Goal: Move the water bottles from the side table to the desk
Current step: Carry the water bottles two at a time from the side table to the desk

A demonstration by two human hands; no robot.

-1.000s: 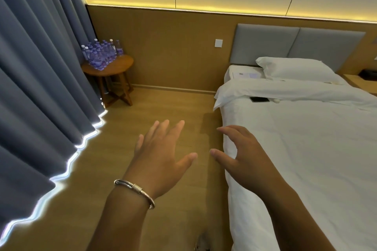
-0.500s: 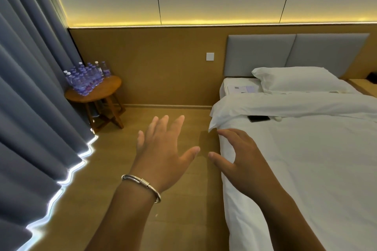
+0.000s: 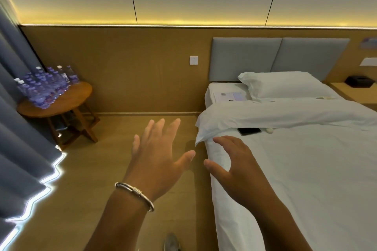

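Several clear water bottles (image 3: 46, 86) with purple labels stand crowded on a round wooden side table (image 3: 67, 102) at the far left, against the curtain. My left hand (image 3: 158, 153), with a silver bracelet on its wrist, is raised over the floor with fingers spread and holds nothing. Beside it, over the bed's left edge, my right hand (image 3: 236, 166) is also open and empty. Both hands are well short of the table. No desk is in view.
A white bed (image 3: 295, 169) fills the right half, with a pillow (image 3: 285, 84), a black phone (image 3: 249, 131) and papers (image 3: 229, 96) on it. Grey curtains (image 3: 22, 159) hang along the left. A wooden floor strip (image 3: 114, 169) runs between them toward the table.
The view has moved forward and swung right: the side table and the bed's head look nearer and the table has shifted left. Both hands stay open in front of me.
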